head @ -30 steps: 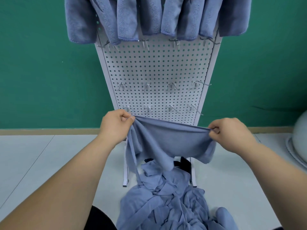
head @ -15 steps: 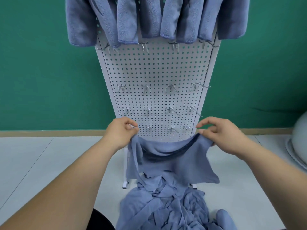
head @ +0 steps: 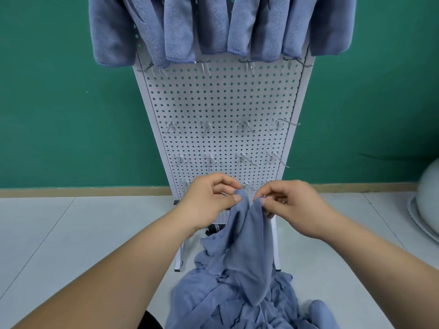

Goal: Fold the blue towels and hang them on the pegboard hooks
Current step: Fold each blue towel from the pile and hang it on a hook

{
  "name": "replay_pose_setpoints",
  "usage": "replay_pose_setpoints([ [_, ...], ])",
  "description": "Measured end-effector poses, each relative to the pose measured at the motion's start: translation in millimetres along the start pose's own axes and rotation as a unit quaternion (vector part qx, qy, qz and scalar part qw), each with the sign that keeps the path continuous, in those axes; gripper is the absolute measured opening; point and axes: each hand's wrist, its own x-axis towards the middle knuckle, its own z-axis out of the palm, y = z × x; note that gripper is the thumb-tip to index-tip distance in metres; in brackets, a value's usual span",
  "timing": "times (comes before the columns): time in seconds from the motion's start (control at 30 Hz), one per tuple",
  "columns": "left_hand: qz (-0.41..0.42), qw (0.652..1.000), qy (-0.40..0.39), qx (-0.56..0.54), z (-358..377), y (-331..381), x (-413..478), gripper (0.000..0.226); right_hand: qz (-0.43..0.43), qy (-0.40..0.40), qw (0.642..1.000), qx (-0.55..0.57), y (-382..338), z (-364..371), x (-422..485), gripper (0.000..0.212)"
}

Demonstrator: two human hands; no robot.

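Blue towel point(head: 247, 245) now halved, left hand point(head: 211, 198) and right hand point(head: 285, 200) pinching its corners, brought together from a taut spread, ahead of hanging on the pegboard point(head: 221, 103).

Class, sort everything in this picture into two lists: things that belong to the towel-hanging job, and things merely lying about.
Belongs to the job: held towel, pinched by the left hand and right hand; towel pile; pegboard; bare hooks; hung towels.
Just lying about: pale rounded thing at the right edge, what it is unclear.
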Motion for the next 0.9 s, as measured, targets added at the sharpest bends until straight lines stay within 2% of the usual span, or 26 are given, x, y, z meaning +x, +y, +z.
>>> replay_pose_setpoints([
  [0.2,0.031,0.999,-0.013,-0.008,15,3,-6,0.019,-0.041,0.054,0.996,-0.066,4,8,3,0.012],
  [0.37,0.049,0.999,-0.016,-0.018,19,5,-9,0.016,-0.011,0.065,0.995,-0.077,4,9,3,0.019],
  [0.47,0.050,0.998,-0.035,-0.027,20,7,-11,0.023,-0.009,0.067,0.995,-0.073,4,9,3,0.017],
  [0.7,0.089,0.995,-0.030,0.021,14,3,-5,0.019,-0.016,0.026,1.000,-0.008,7,0,5,0.018],
  [0.77,0.109,0.992,-0.032,0.048,13,3,-5,0.021,-0.008,0.004,1.000,0.017,8,-3,4,0.011],
  [0.83,0.134,0.987,-0.035,0.080,12,3,-6,0.022,-0.012,-0.028,0.999,0.026,10,-4,4,0.018],
  [0.9,0.156,0.981,-0.036,0.113,12,2,-8,0.022,-0.019,-0.050,0.998,0.024,11,-2,5,0.015],
])
